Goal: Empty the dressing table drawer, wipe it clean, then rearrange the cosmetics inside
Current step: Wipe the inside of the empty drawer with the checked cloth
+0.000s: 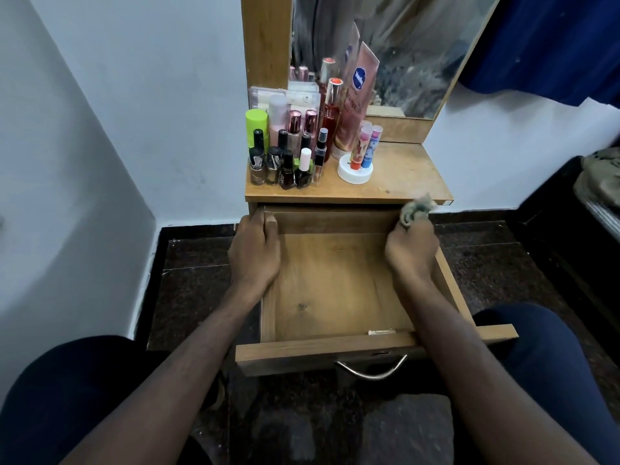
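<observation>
The wooden drawer [335, 290] is pulled out and holds nothing but a small metal catch at its front right. My left hand [255, 251] grips the drawer's left wall near the back corner. My right hand [411, 251] holds a crumpled greenish cloth [416, 209] at the drawer's back right corner, just under the tabletop edge. The cosmetics stand on the dressing table top [402, 176]: several nail polish bottles [285, 166], a green-capped bottle [257, 124], a red perfume bottle [330, 119], a pink lotion tube [357, 95], lip balms [365, 146] on a white jar [355, 172].
A mirror [396, 45] rises behind the table. A white wall runs along the left, a blue curtain [553, 45] hangs at the upper right, and dark furniture with fabric [600, 182] stands at the right. The floor is dark stone. My knees flank the drawer's metal handle [370, 370].
</observation>
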A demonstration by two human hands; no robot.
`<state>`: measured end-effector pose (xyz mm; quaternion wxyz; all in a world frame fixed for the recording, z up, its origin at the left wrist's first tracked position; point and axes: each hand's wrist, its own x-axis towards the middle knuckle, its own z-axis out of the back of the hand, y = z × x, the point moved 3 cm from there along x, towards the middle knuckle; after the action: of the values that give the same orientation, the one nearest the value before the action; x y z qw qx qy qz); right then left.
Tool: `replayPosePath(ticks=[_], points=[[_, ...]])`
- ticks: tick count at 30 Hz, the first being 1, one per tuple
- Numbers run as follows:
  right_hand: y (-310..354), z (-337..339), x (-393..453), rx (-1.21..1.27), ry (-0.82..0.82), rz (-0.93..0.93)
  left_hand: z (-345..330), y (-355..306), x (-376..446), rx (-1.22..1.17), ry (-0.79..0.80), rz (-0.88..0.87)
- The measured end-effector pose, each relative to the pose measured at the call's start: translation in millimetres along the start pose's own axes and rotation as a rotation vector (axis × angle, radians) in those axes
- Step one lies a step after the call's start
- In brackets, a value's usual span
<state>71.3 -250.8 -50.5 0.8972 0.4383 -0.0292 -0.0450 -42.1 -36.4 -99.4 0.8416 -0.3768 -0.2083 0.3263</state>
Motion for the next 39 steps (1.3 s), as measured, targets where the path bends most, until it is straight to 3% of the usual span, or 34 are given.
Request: replayPosePath(ticks=[4,7,12,18,23,27,29,32,36,39], points=[[13.9,-45.3,12.0,-0.420,0.210,0.201,2.0,9.2,1.0,-0.214,-0.039,0.084],[21.6,-72.2,-7.3,-0.598,0.300,0.482,-0.2,8.3,0.8,-0.282,-0.039,0.120],[49.5,-100.8,-50.0,-0.532,0.465,0.744,4.1,3.8,0.9,-0.284,-0.015,0.256],[59.7,-107.4,-65.9,-0.417,0.637,0.946,7.6,5.3,-1.7,-0.691,-0.046,0.566],[45.4,-67.3,-91.3,-0.366,0.824,1.016,-30.5,48.3,32.3,-0.871,0.037,0.539],[32.4,-33.9,-77.5,-0.231,0.857,0.814,3.5,-1.5,8.1,-0.726,0.138,0.487],[13.3,-14.9,-60.4,-0.150,0.820,0.517,5.4,-12.8,4.1,-0.565,0.189,0.345],[-12.9,16.7,-17.9,-0.009,0.650,0.060,-2.4,-8.9,10.2,-0.340,0.114,0.206],[-18.5,46.4,38.4,-0.134,0.319,0.042,-13.1,-5.8,19.9,0.075,0.120,0.124],[-7.3,25.1,50.0,-0.187,0.373,0.048,-11.8,-12.5,15.8,0.247,0.134,0.045]])
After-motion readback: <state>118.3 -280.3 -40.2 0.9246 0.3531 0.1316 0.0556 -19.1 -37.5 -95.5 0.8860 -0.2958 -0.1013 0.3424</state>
